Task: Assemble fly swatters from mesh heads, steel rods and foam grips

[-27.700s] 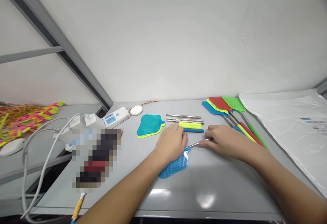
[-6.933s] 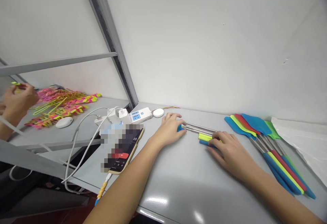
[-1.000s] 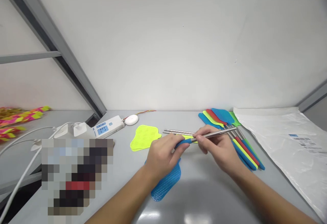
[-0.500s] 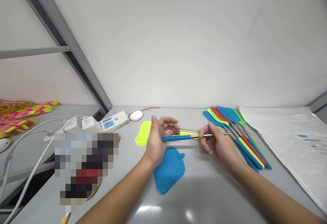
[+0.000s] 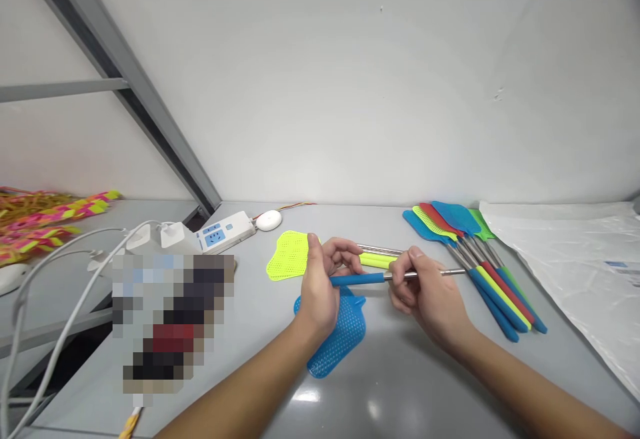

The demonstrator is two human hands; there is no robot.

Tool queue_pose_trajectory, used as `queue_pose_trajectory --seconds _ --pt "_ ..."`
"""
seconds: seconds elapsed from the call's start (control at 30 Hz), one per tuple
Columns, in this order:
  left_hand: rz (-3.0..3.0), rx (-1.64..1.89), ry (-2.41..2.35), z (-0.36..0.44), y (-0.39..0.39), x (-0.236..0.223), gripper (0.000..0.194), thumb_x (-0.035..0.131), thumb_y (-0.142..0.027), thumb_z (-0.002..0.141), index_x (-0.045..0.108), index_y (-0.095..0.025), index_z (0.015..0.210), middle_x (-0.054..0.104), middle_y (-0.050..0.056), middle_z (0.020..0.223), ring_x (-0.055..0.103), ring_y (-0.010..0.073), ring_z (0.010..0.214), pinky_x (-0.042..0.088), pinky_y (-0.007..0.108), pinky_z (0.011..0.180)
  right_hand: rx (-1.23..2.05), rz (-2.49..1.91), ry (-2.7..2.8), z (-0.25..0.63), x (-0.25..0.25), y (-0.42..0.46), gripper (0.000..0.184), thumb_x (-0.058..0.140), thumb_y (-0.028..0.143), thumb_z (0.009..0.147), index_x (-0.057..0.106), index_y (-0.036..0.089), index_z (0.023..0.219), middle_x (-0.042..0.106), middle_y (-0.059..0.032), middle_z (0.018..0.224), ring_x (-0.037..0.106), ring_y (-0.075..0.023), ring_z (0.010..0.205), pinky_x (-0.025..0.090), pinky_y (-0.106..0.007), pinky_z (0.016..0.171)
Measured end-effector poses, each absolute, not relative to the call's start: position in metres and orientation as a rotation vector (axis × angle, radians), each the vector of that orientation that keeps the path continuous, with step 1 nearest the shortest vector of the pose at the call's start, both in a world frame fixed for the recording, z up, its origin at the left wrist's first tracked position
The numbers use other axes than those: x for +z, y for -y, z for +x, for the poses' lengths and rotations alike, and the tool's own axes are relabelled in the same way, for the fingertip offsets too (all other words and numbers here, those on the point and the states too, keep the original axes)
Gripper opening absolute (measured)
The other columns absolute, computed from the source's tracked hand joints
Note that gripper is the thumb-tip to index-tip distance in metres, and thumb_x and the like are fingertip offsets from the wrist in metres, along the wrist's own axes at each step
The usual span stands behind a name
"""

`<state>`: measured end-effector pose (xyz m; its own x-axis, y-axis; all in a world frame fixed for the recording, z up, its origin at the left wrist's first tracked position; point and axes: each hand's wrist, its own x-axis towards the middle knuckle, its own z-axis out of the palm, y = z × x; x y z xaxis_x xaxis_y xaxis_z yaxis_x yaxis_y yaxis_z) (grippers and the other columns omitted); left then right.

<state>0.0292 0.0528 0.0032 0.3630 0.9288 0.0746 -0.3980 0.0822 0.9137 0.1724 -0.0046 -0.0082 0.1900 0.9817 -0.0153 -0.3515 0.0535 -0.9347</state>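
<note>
My right hand (image 5: 425, 289) pinches the metal rod of a telescopic fly swatter handle (image 5: 359, 279), whose blue grip points left and whose bare rod end sticks out to the right. The blue grip's butt rests against the palm of my left hand (image 5: 323, 285); that thumb is raised and the fingers are loosely bent, apart, not wrapped round it. Partly under my left hand lies a blue fly swatter head (image 5: 345, 332) with a short socket. Behind the hands are a yellow swatter head (image 5: 290, 255), yellow grips (image 5: 377, 260) and metal rods (image 5: 380, 249), partly hidden.
Several assembled fly swatters (image 5: 480, 265) in blue, yellow, red and green lie fanned at the right, beside a white plastic bag (image 5: 565, 252). At the left are a power strip (image 5: 225, 231), a white round device (image 5: 269, 220), cables (image 5: 65, 345) and a blurred-out object (image 5: 173, 325).
The view has shifted slightly. Both hands and the handle have moved a little to the right, my right hand sits closer to the blue grip, and more rod shows beyond it.
</note>
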Motion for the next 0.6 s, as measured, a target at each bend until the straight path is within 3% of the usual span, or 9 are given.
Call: queue_pose_trajectory --seconds 0.27,0.6 --pt "0.946 1.107 -0.633 0.0345 -0.0460 0.0036 0.068 0.027 -0.071 0.086 0.064 -0.015 0.079 0.052 0.002 0.063 0.053 0.0138 0.062 0.046 0.026 0.065 1.161 -1.012 0.818 0.1621 -0.0079 0.0068 0.046 0.046 0.051 0.090 0.055 0.017 0.060 0.032 0.0069 0.037 0.030 -0.0062 0.034 0.022 -0.020 0.037" --pt "1.071 1.138 -0.613 0.0382 -0.0474 -0.0041 0.066 0.023 -0.065 0.091 0.064 -0.015 0.079 0.052 0.002 0.062 0.050 0.0128 0.062 0.042 0.024 0.062 1.125 -1.031 0.818 0.1638 -0.0125 0.0068 0.045 0.045 0.049 0.091 0.055 0.018 0.060 0.034 0.0063 0.037 0.032 -0.0066 0.035 0.026 -0.021 0.039"
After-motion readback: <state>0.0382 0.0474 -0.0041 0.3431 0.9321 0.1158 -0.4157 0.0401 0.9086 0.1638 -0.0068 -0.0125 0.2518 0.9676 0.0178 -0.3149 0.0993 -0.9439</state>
